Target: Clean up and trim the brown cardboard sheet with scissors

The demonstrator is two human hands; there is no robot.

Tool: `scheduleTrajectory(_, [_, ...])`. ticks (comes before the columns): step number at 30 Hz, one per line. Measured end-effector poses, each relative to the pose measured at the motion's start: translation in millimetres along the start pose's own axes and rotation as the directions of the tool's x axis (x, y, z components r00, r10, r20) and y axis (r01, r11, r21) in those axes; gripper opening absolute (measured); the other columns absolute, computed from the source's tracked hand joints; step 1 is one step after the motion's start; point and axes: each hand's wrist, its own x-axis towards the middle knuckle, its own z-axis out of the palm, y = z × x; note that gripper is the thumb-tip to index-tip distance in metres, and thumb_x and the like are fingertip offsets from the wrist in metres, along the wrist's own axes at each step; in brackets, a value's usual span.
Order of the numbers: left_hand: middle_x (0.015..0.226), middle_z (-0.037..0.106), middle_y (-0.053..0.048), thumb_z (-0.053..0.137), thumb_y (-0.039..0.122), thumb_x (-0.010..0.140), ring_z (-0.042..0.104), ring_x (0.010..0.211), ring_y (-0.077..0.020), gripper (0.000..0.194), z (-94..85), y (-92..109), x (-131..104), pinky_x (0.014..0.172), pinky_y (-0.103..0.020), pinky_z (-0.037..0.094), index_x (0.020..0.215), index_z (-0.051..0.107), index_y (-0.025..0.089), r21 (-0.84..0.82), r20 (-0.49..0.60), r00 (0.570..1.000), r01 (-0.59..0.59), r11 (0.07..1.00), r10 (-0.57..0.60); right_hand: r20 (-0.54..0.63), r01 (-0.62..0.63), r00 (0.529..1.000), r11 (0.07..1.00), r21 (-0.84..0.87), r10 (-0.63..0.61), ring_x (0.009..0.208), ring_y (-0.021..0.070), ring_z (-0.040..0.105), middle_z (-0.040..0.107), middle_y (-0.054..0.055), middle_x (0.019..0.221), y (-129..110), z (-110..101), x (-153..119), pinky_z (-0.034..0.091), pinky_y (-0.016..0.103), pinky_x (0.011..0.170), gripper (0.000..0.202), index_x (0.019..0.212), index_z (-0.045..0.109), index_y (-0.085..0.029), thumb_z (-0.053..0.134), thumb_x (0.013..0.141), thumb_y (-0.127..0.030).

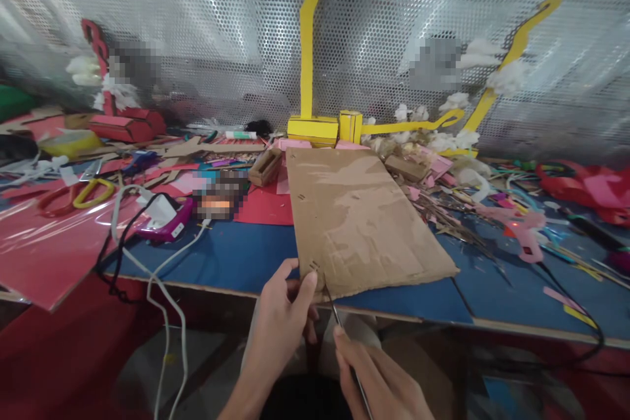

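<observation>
A brown cardboard sheet (364, 216) lies on the blue table, its near left corner reaching over the front edge. My left hand (285, 315) pinches that corner, thumb on top and fingers underneath. Closed around a thin dark metal tool (336, 312), my right hand (377, 374) is just below and right of the corner. The tool's tip meets the cardboard near my left thumb; whether it is a blade cannot be made out. Small dark marks show on the sheet close to the thumb.
Scissors (93, 193), a purple device (170, 223) and white cables stand left on the blue table (246, 249). A pink glue gun (529, 230) with a black cord is on the right. Yellow cardboard shapes (309, 46) rise behind, before a perforated metal panel (221, 26).
</observation>
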Motion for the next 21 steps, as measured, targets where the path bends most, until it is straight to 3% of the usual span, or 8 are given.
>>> scheduleTrajectory(6, [0.050, 0.058, 0.009, 0.058, 0.052, 0.095, 0.053, 0.031, -0.0129, 0.033, -1.7, 1.8, -2.0, 0.033, -0.020, 0.041, 0.111, 0.056, 0.022, -0.009, 0.041, 0.999, 0.009, 1.000, -0.008, 0.093, -0.053, 0.995, 0.997, 0.060, 0.047, 0.070, 0.0150, 0.073, 0.072, 0.006, 0.082, 4.0, -1.6, 13.3, 0.061, 0.022, 0.068, 0.033, 0.121, 0.062, -0.011, 0.040, 0.098, -0.003])
scheduleTrajectory(12, [0.052, 0.059, 0.008, 0.059, 0.054, 0.093, 0.054, 0.032, -0.0135, 0.036, -2.3, 0.8, -1.8, 0.032, -0.021, 0.042, 0.109, 0.058, 0.022, 0.003, 0.024, 1.000, 0.000, 1.000, 0.000, 0.181, -0.149, 0.974, 0.987, 0.066, 0.135, 0.071, 0.0158, 0.073, 0.072, 0.005, 0.079, 4.8, -6.4, 28.6, 0.060, 0.021, 0.066, 0.029, 0.113, 0.064, -0.017, 0.038, 0.101, -0.012])
scheduleTrajectory(15, [0.051, 0.059, 0.008, 0.059, 0.054, 0.093, 0.054, 0.032, -0.0138, 0.035, -2.1, 1.1, -1.1, 0.032, -0.021, 0.042, 0.109, 0.058, 0.022, 0.005, 0.023, 1.000, -0.009, 1.000, 0.009, 0.145, -0.146, 0.981, 0.985, 0.092, 0.132, 0.069, 0.0153, 0.073, 0.073, 0.004, 0.079, 3.9, -6.1, 27.2, 0.060, 0.020, 0.064, 0.026, 0.112, 0.063, -0.017, 0.041, 0.100, -0.011])
scheduleTrajectory(21, [0.050, 0.059, 0.007, 0.059, 0.053, 0.093, 0.052, 0.030, -0.0126, 0.034, -0.8, 3.0, -3.2, 0.032, -0.020, 0.040, 0.107, 0.059, 0.022, -0.019, 0.024, 1.000, 0.014, 1.000, -0.014, -0.020, -0.053, 0.998, 0.995, 0.079, 0.055, 0.079, 0.0166, 0.077, 0.078, 0.009, 0.095, -2.1, 4.5, 4.4, 0.062, 0.021, 0.072, 0.036, 0.128, 0.060, -0.012, 0.045, 0.097, -0.003])
